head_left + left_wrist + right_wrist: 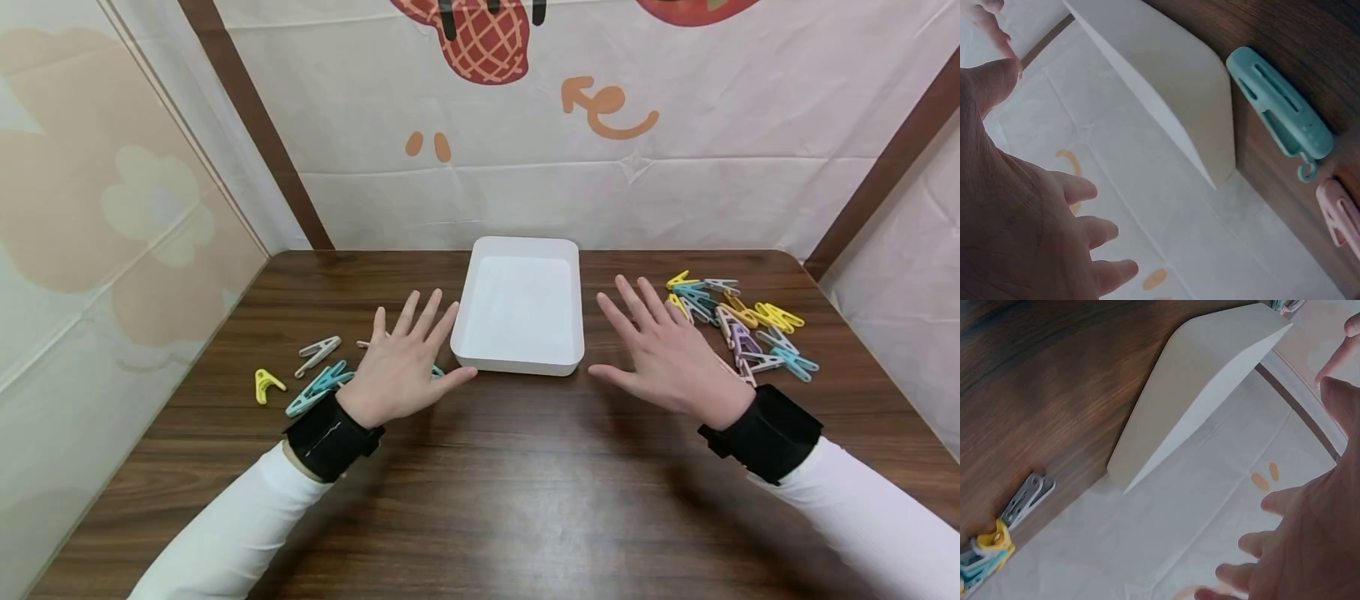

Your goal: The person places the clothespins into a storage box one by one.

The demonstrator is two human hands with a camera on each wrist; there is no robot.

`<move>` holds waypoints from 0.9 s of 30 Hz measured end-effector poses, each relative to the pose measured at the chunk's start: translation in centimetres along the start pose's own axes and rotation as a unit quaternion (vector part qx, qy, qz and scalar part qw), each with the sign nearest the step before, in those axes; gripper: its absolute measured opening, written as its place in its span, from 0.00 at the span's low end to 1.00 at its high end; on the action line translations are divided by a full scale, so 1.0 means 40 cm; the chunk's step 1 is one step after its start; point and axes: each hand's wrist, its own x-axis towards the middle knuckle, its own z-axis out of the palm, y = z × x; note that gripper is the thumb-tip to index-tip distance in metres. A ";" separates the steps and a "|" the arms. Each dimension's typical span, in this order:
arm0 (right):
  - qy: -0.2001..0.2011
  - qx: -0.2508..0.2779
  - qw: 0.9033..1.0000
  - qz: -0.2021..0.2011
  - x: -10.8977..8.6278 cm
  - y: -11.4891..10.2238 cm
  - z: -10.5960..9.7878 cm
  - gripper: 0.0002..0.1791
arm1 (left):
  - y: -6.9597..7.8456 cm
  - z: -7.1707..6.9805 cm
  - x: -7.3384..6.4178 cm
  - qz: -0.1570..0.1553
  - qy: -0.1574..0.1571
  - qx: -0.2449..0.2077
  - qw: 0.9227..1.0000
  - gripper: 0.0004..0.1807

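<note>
Fingers spread and holding nothing, my left hand (405, 367) hovers over the table just left of a white rectangular tray (517, 367). Beneath and beside that hand lie a teal clothespin (321, 388), a grey one (318, 354) and a small yellow piece (268, 385). In the left wrist view a teal clothespin (1282, 103) and a pink clothespin (1340, 212) lie beside the tray wall. My right hand (671, 358), also spread and holding nothing, hovers right of the tray. Close to it is a loose pile of clothespins (738, 333), partly hidden by the hand.
The brown wooden table (517, 500) has its far edge against a white printed cloth backdrop (465, 200). Another cloth panel (112, 250) stands along the left side, and one (900, 275) along the right. The tray stands at the back middle.
</note>
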 end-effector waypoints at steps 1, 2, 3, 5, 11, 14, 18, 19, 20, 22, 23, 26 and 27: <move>-0.004 0.006 1.000 -0.005 0.005 -0.003 0.003 0.50 | -0.001 0.002 0.003 0.003 -0.004 0.001 1.000 0.49; -0.008 0.011 1.000 -0.009 0.011 -0.007 0.005 0.50 | -0.003 0.005 0.006 0.007 -0.007 0.001 1.000 0.48; -0.011 0.016 1.000 -0.015 0.016 -0.011 0.008 0.50 | -0.006 0.008 0.008 0.011 -0.010 0.000 1.000 0.48; -0.016 0.022 0.999 -0.023 0.028 -0.021 0.015 0.50 | -0.010 0.015 0.013 0.021 -0.017 -0.002 1.000 0.47; -0.009 0.016 0.998 -0.065 0.064 -0.054 0.039 0.49 | -0.017 0.032 0.029 0.055 -0.024 -0.006 0.998 0.45; -0.004 0.008 0.995 -0.099 0.080 -0.068 0.056 0.45 | -0.018 0.040 0.038 0.066 -0.035 -0.011 0.997 0.43; -0.006 0.005 0.989 -0.146 0.094 -0.083 0.079 0.37 | -0.019 0.051 0.046 0.087 -0.056 -0.008 0.995 0.37; -0.008 0.006 0.988 -0.155 0.097 -0.086 0.084 0.36 | -0.018 0.054 0.047 0.095 -0.059 -0.004 0.994 0.35; -0.010 0.012 0.987 -0.161 0.099 -0.088 0.090 0.34 | -0.018 0.056 0.048 0.102 -0.060 0.000 0.993 0.34; -0.015 0.026 0.986 -0.166 0.102 -0.093 0.098 0.32 | -0.018 0.060 0.048 0.118 -0.055 0.006 0.991 0.29; -0.016 0.029 0.985 -0.168 0.104 -0.095 0.101 0.31 | -0.019 0.063 0.048 0.125 -0.050 0.010 0.991 0.27; -0.027 0.034 0.985 -0.166 0.108 -0.100 0.111 0.26 | -0.022 0.067 0.050 0.141 -0.029 0.019 0.989 0.21; -0.031 0.028 0.985 -0.166 0.109 -0.101 0.112 0.24 | -0.023 0.068 0.051 0.146 -0.021 0.023 0.989 0.19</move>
